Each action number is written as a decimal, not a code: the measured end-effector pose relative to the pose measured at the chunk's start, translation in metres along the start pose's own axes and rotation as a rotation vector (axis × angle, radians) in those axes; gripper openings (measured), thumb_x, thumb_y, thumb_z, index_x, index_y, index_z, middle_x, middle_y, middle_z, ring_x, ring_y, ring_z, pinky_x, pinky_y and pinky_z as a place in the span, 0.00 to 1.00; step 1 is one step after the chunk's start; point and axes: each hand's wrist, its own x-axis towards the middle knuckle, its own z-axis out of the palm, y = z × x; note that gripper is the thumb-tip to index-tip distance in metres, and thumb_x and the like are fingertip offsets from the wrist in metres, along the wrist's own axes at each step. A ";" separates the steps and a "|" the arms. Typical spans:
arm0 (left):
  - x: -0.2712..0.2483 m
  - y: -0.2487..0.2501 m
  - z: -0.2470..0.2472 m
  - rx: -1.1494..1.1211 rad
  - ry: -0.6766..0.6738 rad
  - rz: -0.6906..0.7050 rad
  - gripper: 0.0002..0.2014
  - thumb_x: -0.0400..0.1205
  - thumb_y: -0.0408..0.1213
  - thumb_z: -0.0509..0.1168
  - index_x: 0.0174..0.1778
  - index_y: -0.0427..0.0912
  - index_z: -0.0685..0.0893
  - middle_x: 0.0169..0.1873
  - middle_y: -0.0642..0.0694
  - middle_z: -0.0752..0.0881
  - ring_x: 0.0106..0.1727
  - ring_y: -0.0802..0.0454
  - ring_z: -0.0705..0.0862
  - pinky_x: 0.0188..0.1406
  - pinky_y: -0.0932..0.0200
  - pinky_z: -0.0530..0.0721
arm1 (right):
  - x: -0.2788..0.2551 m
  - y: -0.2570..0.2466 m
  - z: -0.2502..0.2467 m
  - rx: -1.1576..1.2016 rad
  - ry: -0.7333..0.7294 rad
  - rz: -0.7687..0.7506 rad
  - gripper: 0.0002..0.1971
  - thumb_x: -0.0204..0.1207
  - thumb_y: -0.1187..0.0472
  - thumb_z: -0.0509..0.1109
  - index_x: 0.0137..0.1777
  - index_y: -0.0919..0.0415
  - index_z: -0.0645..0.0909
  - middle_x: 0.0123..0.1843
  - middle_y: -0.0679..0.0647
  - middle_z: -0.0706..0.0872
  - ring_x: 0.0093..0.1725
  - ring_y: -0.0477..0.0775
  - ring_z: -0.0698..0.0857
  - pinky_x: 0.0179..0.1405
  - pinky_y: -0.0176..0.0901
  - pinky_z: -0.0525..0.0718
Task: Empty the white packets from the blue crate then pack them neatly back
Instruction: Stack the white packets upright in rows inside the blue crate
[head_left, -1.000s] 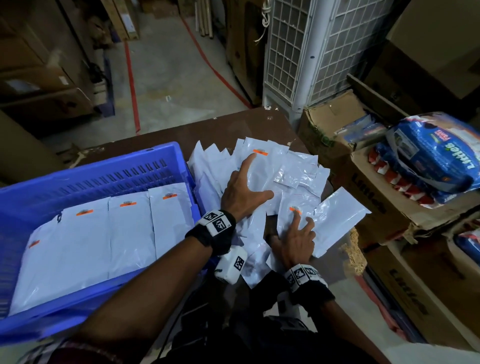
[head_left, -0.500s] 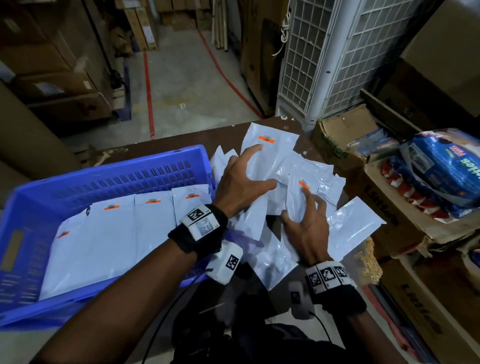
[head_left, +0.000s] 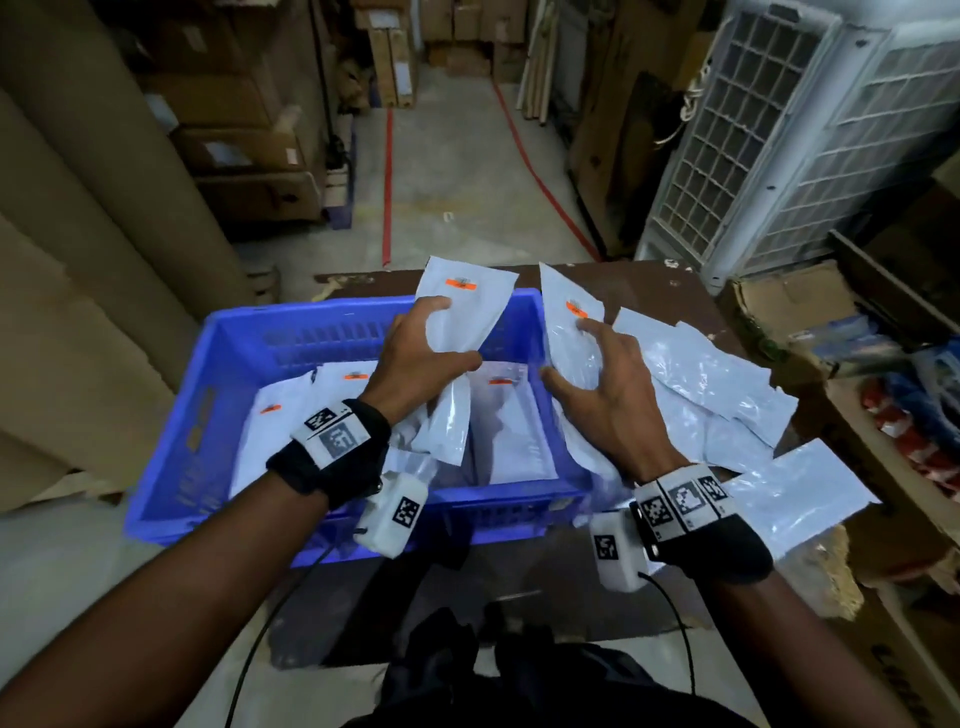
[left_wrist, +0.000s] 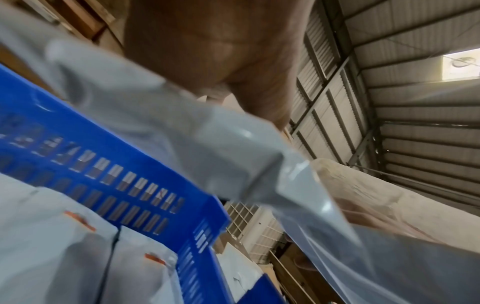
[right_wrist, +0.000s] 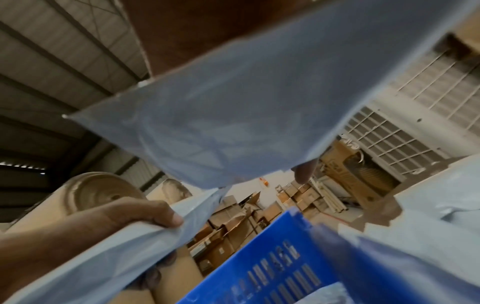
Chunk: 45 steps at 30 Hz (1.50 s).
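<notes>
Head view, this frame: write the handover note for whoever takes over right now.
Left hand grips one white packet above the blue crate. Right hand holds a second packet over the crate's right wall.
Done: a row of packets already lies flat in the crate, orange labels toward the far wall.
Left: lay the two held packets in, then pack the loose pile on the brown table to the right of the crate, including the packet at the table's near edge.
</notes>
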 end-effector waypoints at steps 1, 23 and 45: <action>0.000 -0.006 -0.010 -0.006 0.016 -0.026 0.41 0.60 0.49 0.75 0.72 0.54 0.74 0.68 0.46 0.76 0.65 0.50 0.76 0.56 0.57 0.75 | 0.003 -0.007 0.008 0.027 -0.046 0.000 0.33 0.71 0.42 0.77 0.75 0.44 0.70 0.71 0.50 0.76 0.70 0.50 0.76 0.66 0.41 0.73; -0.003 -0.063 -0.058 0.140 -0.170 -0.396 0.48 0.64 0.51 0.79 0.78 0.37 0.69 0.77 0.39 0.69 0.75 0.42 0.71 0.71 0.49 0.77 | 0.068 -0.028 0.098 -0.540 -0.502 0.219 0.43 0.71 0.40 0.75 0.81 0.57 0.61 0.79 0.67 0.67 0.74 0.67 0.74 0.68 0.56 0.79; 0.022 -0.032 -0.008 0.861 -0.477 -0.308 0.55 0.69 0.71 0.70 0.84 0.42 0.59 0.82 0.26 0.44 0.82 0.23 0.49 0.79 0.35 0.57 | 0.099 -0.069 0.072 -0.728 -0.661 0.136 0.27 0.76 0.43 0.74 0.69 0.58 0.79 0.70 0.57 0.82 0.67 0.58 0.82 0.62 0.44 0.79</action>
